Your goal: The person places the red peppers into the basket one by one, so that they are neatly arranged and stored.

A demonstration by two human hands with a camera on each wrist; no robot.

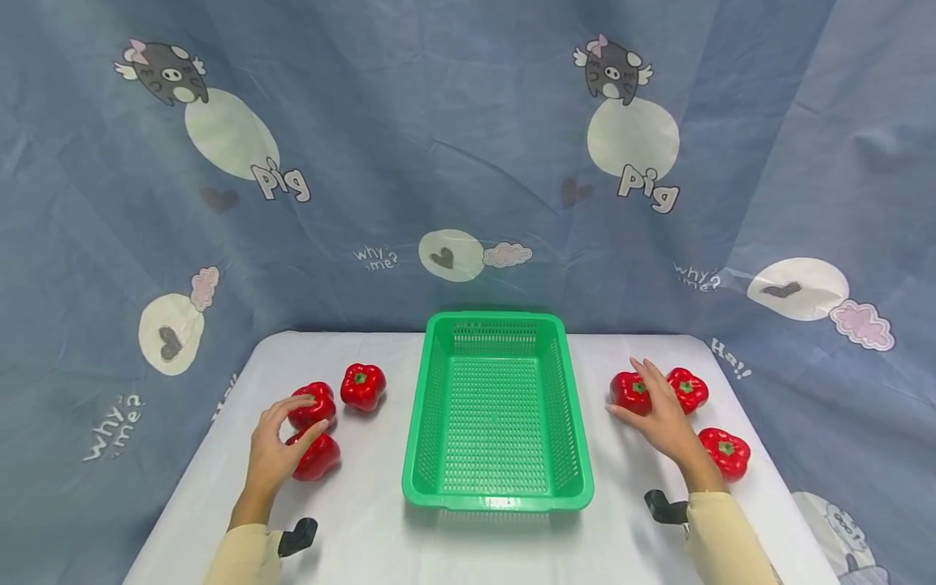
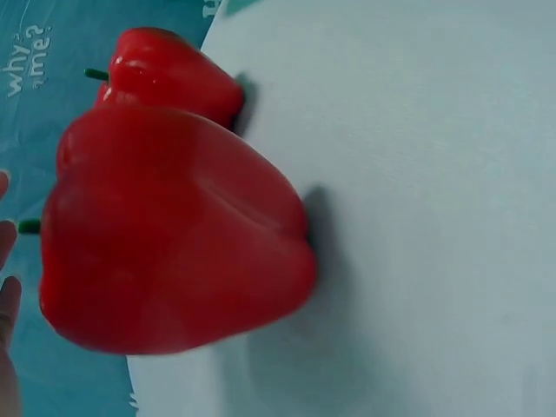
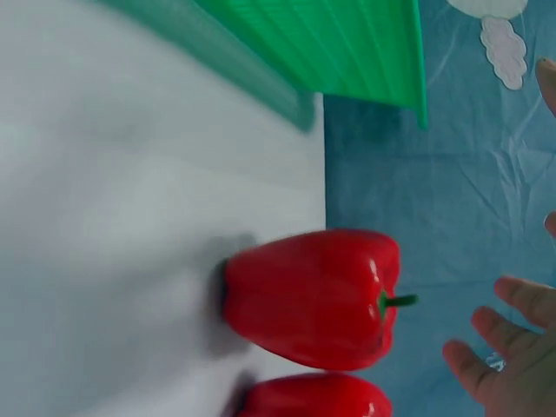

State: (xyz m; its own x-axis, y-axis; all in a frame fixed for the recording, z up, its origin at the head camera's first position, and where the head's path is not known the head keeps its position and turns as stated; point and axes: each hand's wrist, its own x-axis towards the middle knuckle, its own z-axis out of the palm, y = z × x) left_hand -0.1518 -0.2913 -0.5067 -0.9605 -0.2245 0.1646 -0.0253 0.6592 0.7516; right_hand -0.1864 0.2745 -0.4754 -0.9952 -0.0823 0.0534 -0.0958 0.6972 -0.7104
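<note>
My left hand [image 1: 267,455] hovers by the left-hand group of red bell peppers, thumb and fingers apart and nothing between them. Its thumb overlaps the nearest pepper [image 1: 320,460] in the head view, and its fingers reach over the middle one [image 1: 314,400]. A third pepper [image 1: 363,387] stands farther back. In the left wrist view, fingertips show beside the stem of a large pepper [image 2: 174,234]. My right hand [image 1: 664,421] is spread above another pepper [image 1: 626,393]; the right wrist view has its fingers apart from that pepper's [image 3: 313,300] green stem.
Between the hands, a green perforated plastic basket [image 1: 411,455] with nothing inside stands on the white table [image 1: 366,536]. Two more peppers lie at the right, one at the back [image 1: 689,388] and one near the right forearm [image 1: 725,455]. A blue printed curtain [image 1: 468,162] hangs behind.
</note>
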